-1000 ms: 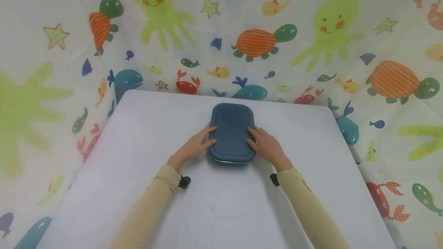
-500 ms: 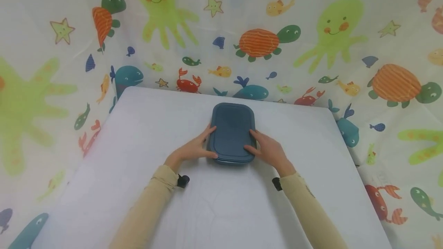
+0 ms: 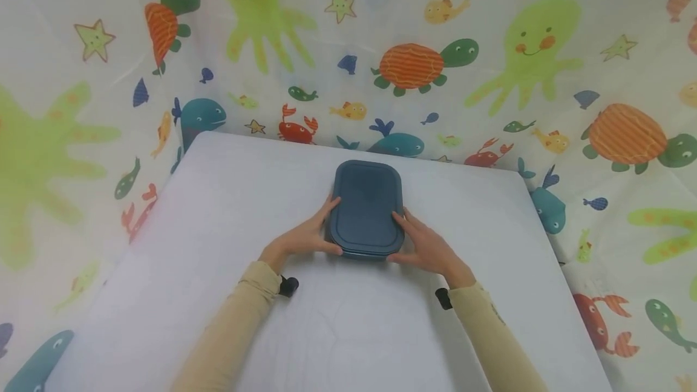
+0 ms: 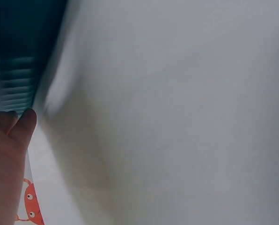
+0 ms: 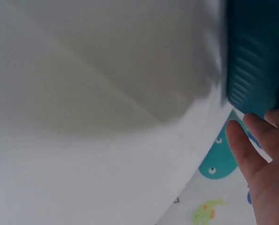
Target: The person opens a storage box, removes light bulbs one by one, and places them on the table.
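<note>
Dark blue lidded container (image 3: pixel 366 209) sits at centre of white surface (image 3: pixel 218 228), towards its far edge. Left hand (image 3: pixel 305 236) grips container's left side, thumb on lid. Right hand (image 3: pixel 427 244) grips right side, fingers curled against rim.

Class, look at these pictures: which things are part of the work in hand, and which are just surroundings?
In hand:
blue container, lid on
left hand, holding its left side
right hand, holding its right side

Surroundings:
white table
sea-creature cloth behind and beside the table
</note>
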`<act>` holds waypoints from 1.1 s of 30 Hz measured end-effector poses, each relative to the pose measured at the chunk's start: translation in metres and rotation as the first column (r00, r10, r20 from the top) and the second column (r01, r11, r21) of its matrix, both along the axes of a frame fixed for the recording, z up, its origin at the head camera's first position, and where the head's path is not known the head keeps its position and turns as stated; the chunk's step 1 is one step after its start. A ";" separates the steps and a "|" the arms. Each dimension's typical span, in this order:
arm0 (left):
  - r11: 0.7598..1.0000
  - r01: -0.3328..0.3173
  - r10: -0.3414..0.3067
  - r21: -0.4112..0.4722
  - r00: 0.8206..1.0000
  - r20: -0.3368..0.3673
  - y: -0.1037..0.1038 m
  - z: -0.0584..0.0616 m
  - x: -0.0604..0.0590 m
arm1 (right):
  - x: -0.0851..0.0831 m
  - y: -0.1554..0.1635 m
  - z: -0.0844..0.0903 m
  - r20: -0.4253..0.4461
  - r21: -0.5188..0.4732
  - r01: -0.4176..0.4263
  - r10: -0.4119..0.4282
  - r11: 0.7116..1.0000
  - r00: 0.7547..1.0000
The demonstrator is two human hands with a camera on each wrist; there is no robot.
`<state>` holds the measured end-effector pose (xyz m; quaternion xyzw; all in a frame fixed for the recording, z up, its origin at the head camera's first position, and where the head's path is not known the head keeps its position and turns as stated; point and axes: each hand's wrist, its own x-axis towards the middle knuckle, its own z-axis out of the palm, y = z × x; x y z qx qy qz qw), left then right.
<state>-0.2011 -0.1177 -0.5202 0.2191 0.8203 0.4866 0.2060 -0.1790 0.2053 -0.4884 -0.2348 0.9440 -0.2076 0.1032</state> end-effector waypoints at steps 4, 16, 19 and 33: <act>1.000 -0.002 0.002 0.015 1.000 -0.005 0.000 -0.006 0.001 | 0.003 0.000 -0.007 0.051 -0.075 0.014 -0.010 0.997 0.999; 1.000 -0.026 0.026 0.017 1.000 -0.003 0.003 -0.008 0.004 | 0.004 0.002 -0.013 0.051 -0.161 0.020 -0.012 0.987 0.999; 1.000 -0.028 0.028 0.005 1.000 0.003 0.002 -0.005 0.004 | 0.004 0.001 -0.012 0.035 -0.154 0.015 -0.010 0.988 0.999; 0.999 -0.049 0.049 -0.007 0.999 0.003 -0.009 0.006 0.005 | 0.001 -0.009 0.004 -0.021 -0.144 0.008 -0.011 0.990 1.000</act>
